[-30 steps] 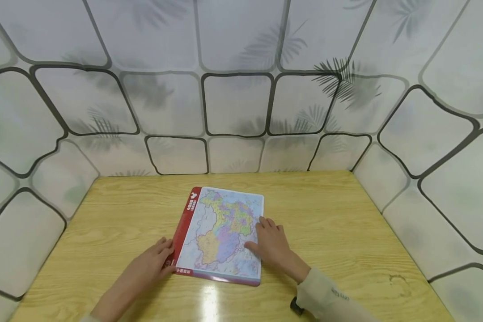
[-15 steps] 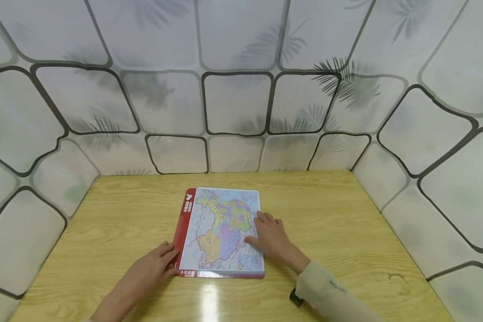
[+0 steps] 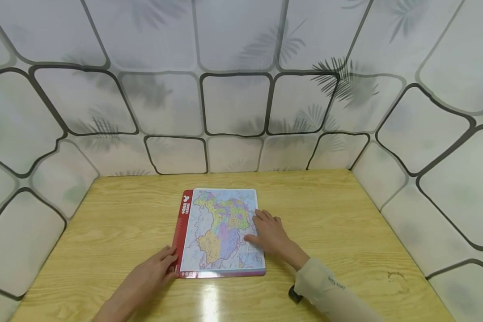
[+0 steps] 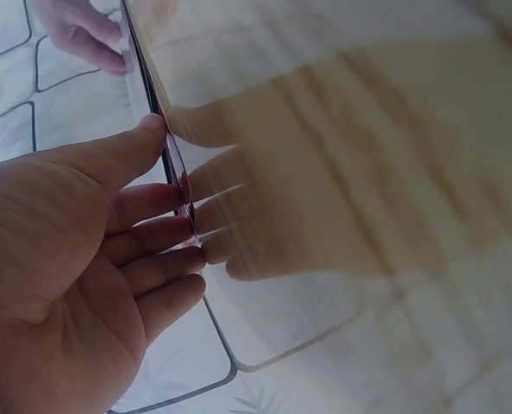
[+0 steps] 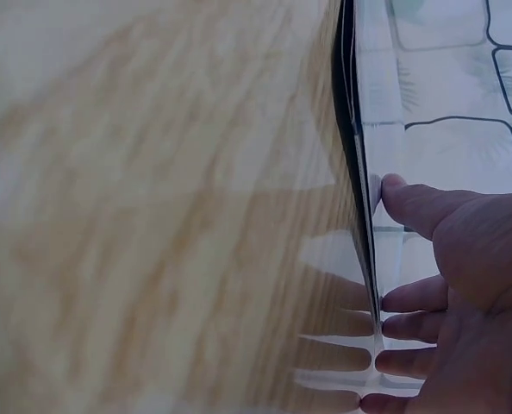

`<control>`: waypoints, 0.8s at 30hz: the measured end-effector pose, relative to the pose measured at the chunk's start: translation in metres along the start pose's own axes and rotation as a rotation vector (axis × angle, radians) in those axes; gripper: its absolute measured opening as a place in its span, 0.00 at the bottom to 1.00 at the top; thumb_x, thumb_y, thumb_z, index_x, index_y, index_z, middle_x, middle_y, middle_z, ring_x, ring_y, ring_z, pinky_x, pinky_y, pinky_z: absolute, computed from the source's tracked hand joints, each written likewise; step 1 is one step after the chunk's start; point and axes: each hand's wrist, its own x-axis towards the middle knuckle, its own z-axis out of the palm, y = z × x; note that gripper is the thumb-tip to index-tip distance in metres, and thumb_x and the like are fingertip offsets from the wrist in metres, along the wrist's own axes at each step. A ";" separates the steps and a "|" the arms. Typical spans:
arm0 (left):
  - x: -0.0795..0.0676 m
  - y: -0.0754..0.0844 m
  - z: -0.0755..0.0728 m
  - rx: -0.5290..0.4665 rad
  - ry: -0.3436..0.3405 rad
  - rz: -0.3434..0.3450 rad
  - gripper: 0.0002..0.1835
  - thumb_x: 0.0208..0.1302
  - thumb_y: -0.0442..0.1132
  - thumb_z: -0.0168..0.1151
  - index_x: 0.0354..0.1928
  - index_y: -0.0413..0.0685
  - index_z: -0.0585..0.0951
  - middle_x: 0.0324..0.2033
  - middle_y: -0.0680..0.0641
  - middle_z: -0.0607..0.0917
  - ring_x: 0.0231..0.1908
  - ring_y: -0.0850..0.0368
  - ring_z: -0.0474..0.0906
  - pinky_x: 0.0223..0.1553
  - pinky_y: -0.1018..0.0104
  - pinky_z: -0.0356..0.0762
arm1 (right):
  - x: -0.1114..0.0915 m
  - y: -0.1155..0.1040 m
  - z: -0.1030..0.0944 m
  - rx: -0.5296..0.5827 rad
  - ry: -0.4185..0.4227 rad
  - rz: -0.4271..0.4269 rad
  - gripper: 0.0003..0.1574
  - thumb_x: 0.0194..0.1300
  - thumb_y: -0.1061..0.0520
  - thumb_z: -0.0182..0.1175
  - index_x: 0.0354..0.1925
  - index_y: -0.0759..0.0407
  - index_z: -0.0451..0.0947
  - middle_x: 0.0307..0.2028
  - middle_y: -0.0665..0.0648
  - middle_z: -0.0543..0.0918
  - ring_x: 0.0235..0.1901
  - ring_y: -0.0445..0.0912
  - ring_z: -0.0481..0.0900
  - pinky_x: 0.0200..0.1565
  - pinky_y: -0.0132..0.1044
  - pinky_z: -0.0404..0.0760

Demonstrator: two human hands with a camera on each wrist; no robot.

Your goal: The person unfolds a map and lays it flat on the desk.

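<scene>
A flat map board (image 3: 221,232) with a red strip along its left side lies on the table, its printing turned sideways. My left hand (image 3: 146,273) touches the near part of its left edge, fingertips against the side. At the right edge rests my right hand (image 3: 271,235), the thumb over the printed face and the fingers along the side. Seen edge-on in the right wrist view, the map (image 5: 357,129) shows thin layers slightly apart. The left wrist view shows fairly straight fingers on the left hand (image 4: 75,250); those of the right hand (image 5: 471,276) are also extended.
The wood-grain table (image 3: 326,214) surrounds the map and is glossy, with a bright reflection near the front. Patterned wall panels (image 3: 237,107) enclose it at the back and both sides. A small black object (image 3: 294,294) sits at the right cuff.
The map has turned counterclockwise, its far end shifting left, so it lies straighter. The layers at its near edge line up more closely. Both hands stay at the edges, moving slightly.
</scene>
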 end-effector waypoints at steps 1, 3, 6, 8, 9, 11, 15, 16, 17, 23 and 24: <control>0.000 0.001 -0.001 -0.006 -0.009 -0.010 0.24 0.68 0.46 0.70 0.57 0.35 0.83 0.62 0.37 0.81 0.64 0.38 0.76 0.59 0.47 0.79 | 0.000 0.000 0.001 0.003 0.005 -0.002 0.45 0.68 0.37 0.67 0.67 0.68 0.73 0.72 0.67 0.69 0.72 0.64 0.64 0.64 0.66 0.68; 0.000 0.001 -0.002 -0.008 -0.018 -0.016 0.25 0.68 0.47 0.69 0.58 0.35 0.83 0.62 0.36 0.80 0.65 0.38 0.76 0.59 0.46 0.79 | 0.000 0.001 0.002 0.010 0.017 -0.007 0.45 0.68 0.37 0.67 0.67 0.69 0.73 0.72 0.68 0.69 0.72 0.65 0.64 0.65 0.67 0.68; 0.000 0.002 -0.002 -0.001 -0.026 -0.011 0.26 0.68 0.48 0.69 0.60 0.36 0.82 0.63 0.37 0.80 0.65 0.38 0.75 0.59 0.46 0.79 | -0.003 -0.002 0.004 0.026 0.048 -0.023 0.45 0.68 0.38 0.68 0.67 0.70 0.73 0.71 0.69 0.69 0.72 0.67 0.63 0.65 0.68 0.67; 0.000 0.002 -0.003 0.008 -0.030 -0.011 0.27 0.69 0.48 0.69 0.61 0.36 0.82 0.63 0.37 0.80 0.65 0.38 0.76 0.59 0.47 0.79 | -0.005 -0.006 0.004 0.028 0.078 -0.051 0.45 0.69 0.38 0.68 0.66 0.71 0.73 0.71 0.70 0.69 0.71 0.68 0.64 0.66 0.68 0.67; 0.000 0.001 -0.003 0.013 -0.031 -0.009 0.27 0.68 0.49 0.69 0.61 0.36 0.82 0.63 0.37 0.80 0.64 0.39 0.77 0.58 0.47 0.80 | -0.007 -0.009 0.004 0.032 0.095 -0.072 0.44 0.68 0.39 0.68 0.66 0.71 0.73 0.70 0.71 0.70 0.71 0.69 0.65 0.65 0.68 0.68; 0.000 0.001 -0.002 0.019 -0.028 -0.011 0.28 0.68 0.49 0.70 0.61 0.36 0.82 0.63 0.38 0.80 0.62 0.41 0.78 0.58 0.48 0.80 | -0.010 -0.016 0.004 0.029 0.122 -0.120 0.43 0.68 0.39 0.68 0.65 0.71 0.74 0.69 0.71 0.71 0.69 0.68 0.67 0.64 0.66 0.70; -0.001 -0.001 -0.001 0.023 0.014 0.011 0.26 0.67 0.47 0.71 0.60 0.36 0.82 0.62 0.38 0.80 0.59 0.43 0.80 0.55 0.50 0.82 | -0.017 -0.034 0.004 0.036 0.137 -0.190 0.42 0.68 0.40 0.68 0.65 0.69 0.74 0.68 0.69 0.73 0.67 0.65 0.70 0.63 0.62 0.74; -0.001 -0.001 0.000 0.019 0.032 0.019 0.25 0.67 0.45 0.72 0.60 0.36 0.83 0.62 0.38 0.80 0.59 0.43 0.80 0.56 0.50 0.82 | -0.019 -0.038 0.004 0.034 0.137 -0.202 0.42 0.69 0.40 0.68 0.66 0.68 0.74 0.68 0.68 0.73 0.66 0.64 0.71 0.63 0.61 0.74; -0.001 -0.002 0.000 0.019 0.050 0.031 0.24 0.66 0.44 0.72 0.59 0.36 0.83 0.61 0.38 0.81 0.59 0.43 0.80 0.55 0.50 0.82 | -0.021 -0.043 0.003 0.037 0.136 -0.213 0.42 0.68 0.40 0.68 0.66 0.68 0.74 0.67 0.68 0.74 0.65 0.64 0.72 0.62 0.60 0.75; -0.002 -0.002 0.000 -0.006 0.106 0.058 0.22 0.64 0.41 0.73 0.55 0.35 0.85 0.60 0.38 0.82 0.60 0.41 0.80 0.56 0.49 0.81 | -0.029 -0.069 0.006 0.047 0.086 -0.252 0.44 0.69 0.37 0.67 0.68 0.66 0.73 0.68 0.65 0.74 0.65 0.59 0.72 0.64 0.56 0.74; -0.002 -0.002 0.000 -0.011 0.101 0.055 0.22 0.64 0.41 0.73 0.56 0.35 0.85 0.60 0.38 0.82 0.61 0.40 0.80 0.57 0.48 0.81 | -0.030 -0.072 0.008 0.047 0.078 -0.259 0.45 0.69 0.36 0.66 0.68 0.66 0.73 0.68 0.64 0.74 0.66 0.58 0.72 0.65 0.55 0.74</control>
